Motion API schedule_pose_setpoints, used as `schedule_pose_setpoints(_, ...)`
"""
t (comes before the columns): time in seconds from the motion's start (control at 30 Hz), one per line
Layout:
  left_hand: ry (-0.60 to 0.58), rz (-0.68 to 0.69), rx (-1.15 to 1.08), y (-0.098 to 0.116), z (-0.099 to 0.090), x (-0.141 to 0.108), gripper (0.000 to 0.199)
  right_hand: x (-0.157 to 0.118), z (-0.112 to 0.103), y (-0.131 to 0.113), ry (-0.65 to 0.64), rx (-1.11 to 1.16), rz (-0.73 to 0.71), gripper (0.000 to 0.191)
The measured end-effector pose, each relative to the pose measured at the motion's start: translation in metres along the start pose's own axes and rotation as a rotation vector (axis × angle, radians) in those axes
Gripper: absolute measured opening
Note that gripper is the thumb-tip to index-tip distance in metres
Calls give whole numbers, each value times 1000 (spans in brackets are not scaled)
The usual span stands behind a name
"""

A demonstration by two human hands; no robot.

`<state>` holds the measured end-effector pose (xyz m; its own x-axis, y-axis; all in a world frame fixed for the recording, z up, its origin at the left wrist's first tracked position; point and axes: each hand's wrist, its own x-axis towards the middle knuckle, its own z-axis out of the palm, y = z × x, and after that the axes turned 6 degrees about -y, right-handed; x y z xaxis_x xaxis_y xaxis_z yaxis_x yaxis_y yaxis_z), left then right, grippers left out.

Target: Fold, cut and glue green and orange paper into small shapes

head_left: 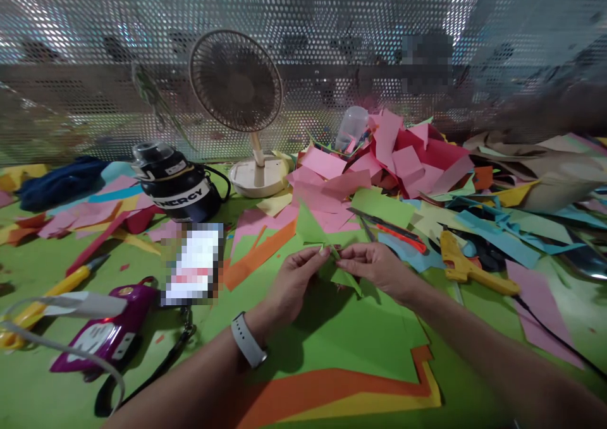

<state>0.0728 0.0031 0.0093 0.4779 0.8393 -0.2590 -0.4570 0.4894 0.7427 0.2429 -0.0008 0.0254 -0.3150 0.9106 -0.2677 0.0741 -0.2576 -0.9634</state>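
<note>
My left hand (296,277) and my right hand (372,268) meet near the middle of the view. Both pinch a small piece of folded green paper (310,227), the left from its left side and the right from its right. A pointed flap of it rises above the left fingers, and another part hangs below the right fingertips. The fingers hide the middle of the fold. Under my hands lie green paper sheets (351,347), with orange paper (303,391) and yellow paper showing along their front edge.
A yellow glue gun (467,265) with a black cord lies right, near an orange-red cutter (403,238). Behind are pink paper scraps (351,189) and a fan (237,81). At left are a black jug (180,189), a phone (194,265), a purple device (107,334) and a yellow-handled tool (52,296).
</note>
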Motion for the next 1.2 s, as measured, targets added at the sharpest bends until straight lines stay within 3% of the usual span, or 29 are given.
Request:
schedule_pose_setpoints(0.1, 19, 33, 44, 0, 1, -1, 30, 0, 2, 1, -4, -20, 7, 31)
schedule_pose_setpoints(0.27, 35, 54, 109, 6, -7, 2, 28, -3, -2, 0, -147, -46, 116, 31)
schedule_pose_setpoints(0.43, 243, 194, 98, 22, -20, 13, 25, -4, -13, 1, -279, -165, 223, 20)
schedule_pose_setpoints(0.5, 262, 179, 68, 25, -21, 14, 26, -2, -16, 2, -194, -278, 125, 17)
schedule_pose_setpoints(0.6, 198, 89, 35, 26, -17, 12, 27, 0, -17, 2, 25, -499, -305, 24)
schedule_pose_setpoints(0.67, 159, 32, 32, 23, -13, 8, 25, 0, -17, 3, 33, -585, -573, 29)
schedule_pose_setpoints(0.73, 118, -5, 63, 21, -9, 3, 24, -1, -16, 4, -28, -596, -699, 30)
schedule_pose_setpoints(0.93, 57, -31, 131, 15, -5, -2, 24, -3, -17, 5, -172, -513, -625, 22)
schedule_pose_setpoints(1.1, -3, -15, 112, 10, -4, -1, 26, -3, -16, 2, -167, -441, -550, 12)
schedule_pose_setpoints(1.2, 33, 38, 126, 6, -1, -1, 29, -3, -12, 0, -103, -434, -498, 16)
